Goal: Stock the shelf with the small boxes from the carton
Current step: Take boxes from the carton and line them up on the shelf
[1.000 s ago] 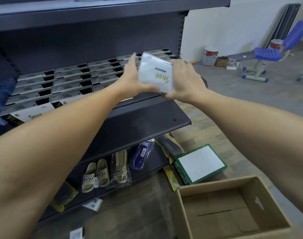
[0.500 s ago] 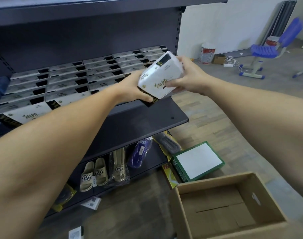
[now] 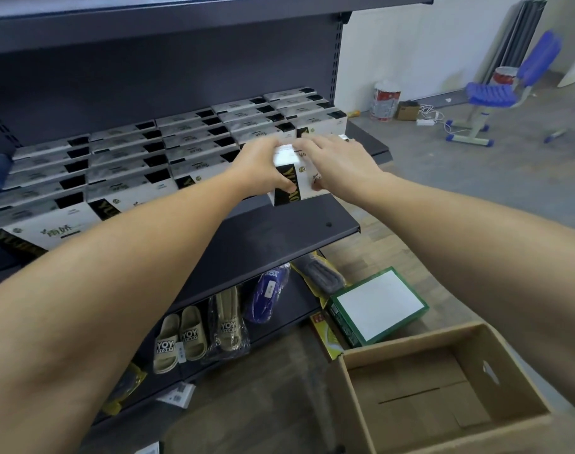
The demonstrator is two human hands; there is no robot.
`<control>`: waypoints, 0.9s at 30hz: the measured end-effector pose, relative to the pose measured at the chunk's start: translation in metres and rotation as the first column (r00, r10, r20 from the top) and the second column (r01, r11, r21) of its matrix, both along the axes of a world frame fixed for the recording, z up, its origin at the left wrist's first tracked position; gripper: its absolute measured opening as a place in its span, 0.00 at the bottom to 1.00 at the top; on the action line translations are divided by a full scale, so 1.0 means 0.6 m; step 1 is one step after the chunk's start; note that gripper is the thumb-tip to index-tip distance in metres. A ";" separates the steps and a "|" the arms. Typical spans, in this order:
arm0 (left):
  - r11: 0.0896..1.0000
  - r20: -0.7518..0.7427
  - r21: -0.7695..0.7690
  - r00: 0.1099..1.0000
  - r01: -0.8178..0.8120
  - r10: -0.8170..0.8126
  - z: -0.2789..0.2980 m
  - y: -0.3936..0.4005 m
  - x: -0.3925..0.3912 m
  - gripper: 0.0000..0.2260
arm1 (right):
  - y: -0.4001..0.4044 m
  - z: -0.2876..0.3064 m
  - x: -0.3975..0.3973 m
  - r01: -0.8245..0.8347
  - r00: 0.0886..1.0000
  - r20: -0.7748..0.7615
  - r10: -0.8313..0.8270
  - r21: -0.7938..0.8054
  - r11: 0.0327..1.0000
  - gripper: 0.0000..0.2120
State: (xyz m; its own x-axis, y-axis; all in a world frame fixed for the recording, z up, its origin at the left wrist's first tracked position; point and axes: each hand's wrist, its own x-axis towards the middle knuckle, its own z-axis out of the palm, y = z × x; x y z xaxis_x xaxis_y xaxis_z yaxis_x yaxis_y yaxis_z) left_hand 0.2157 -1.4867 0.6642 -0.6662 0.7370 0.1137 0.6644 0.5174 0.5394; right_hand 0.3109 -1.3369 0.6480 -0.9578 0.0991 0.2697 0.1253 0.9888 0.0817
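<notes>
Both hands are gripping one small white-and-black box [image 3: 291,178], standing upright at front edge of middle shelf [image 3: 279,234], approx. in line w/ front row of stocked boxes [image 3: 125,165]; L hand [image 3: 263,165] is clasping its left side, thumb curling over the black front panel; R hand [image 3: 338,162] is lying over top and right side, fingers reaching fwd; box bottom is sitting at shelf level, contact not clear. Carton [image 3: 443,394] is standing open on floor at lower right, no boxes showing inside. Slippers [image 3: 181,339] are lying on bottom shelf; green-edged box [image 3: 377,304] is resting beside carton.
</notes>
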 end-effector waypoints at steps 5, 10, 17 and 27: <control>0.999 -0.009 -0.023 1.000 0.025 -0.026 -0.005 0.005 -0.012 0.34 | 0.013 -0.006 -0.012 0.036 0.998 -0.051 -0.033 0.048 0.998 0.33; 1.000 0.073 0.006 0.997 0.018 -0.018 -0.006 0.012 -0.027 0.36 | 0.033 -0.011 -0.027 0.065 0.997 -0.054 -0.062 0.040 0.997 0.32; 0.997 0.071 -0.057 0.995 -0.059 0.063 -0.019 0.051 -0.053 0.27 | 0.105 -0.025 -0.064 0.055 0.997 -0.055 -0.052 0.045 0.998 0.32; 0.975 0.026 -0.186 0.991 -0.121 0.128 -0.056 0.148 -0.097 0.20 | 0.224 -0.065 -0.136 0.022 1.000 0.000 -0.022 0.044 0.999 0.31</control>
State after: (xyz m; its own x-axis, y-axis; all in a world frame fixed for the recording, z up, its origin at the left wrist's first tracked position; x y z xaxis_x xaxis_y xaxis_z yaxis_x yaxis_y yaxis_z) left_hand 0.1573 -1.3981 0.6309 -0.7554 0.6539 -0.0422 0.5696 0.6872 0.4510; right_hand 0.2294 -1.2023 0.6090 -0.9556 0.1080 0.2742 0.1468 0.9812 0.1251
